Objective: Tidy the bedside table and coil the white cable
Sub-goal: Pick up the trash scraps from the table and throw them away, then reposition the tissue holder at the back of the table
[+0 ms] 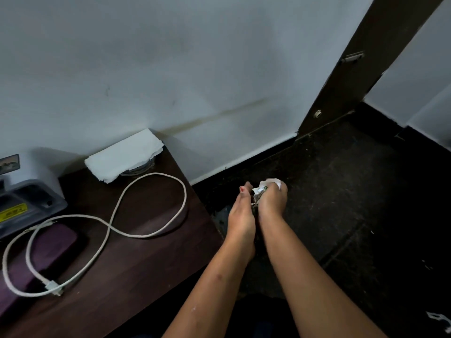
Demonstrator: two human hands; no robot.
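A white cable [114, 215] lies in loose loops across the dark wooden bedside table [146, 259], its plug end near the front left. Both my arms reach out over the dark floor, to the right of the table. My right hand [272, 200] grips a crumpled wad of paper and wrapper [262, 189]. My left hand [241, 211] sits close beside it with fingers straight, touching the wad's left side. The underside of the wad is hidden by my hands.
A folded white tissue [124, 156] rests on a round lid at the table's back corner. A purple case [44, 250] lies under the cable, and a grey tray [26, 203] stands at the left. A dark bag [223, 213] sits on the floor below my hands.
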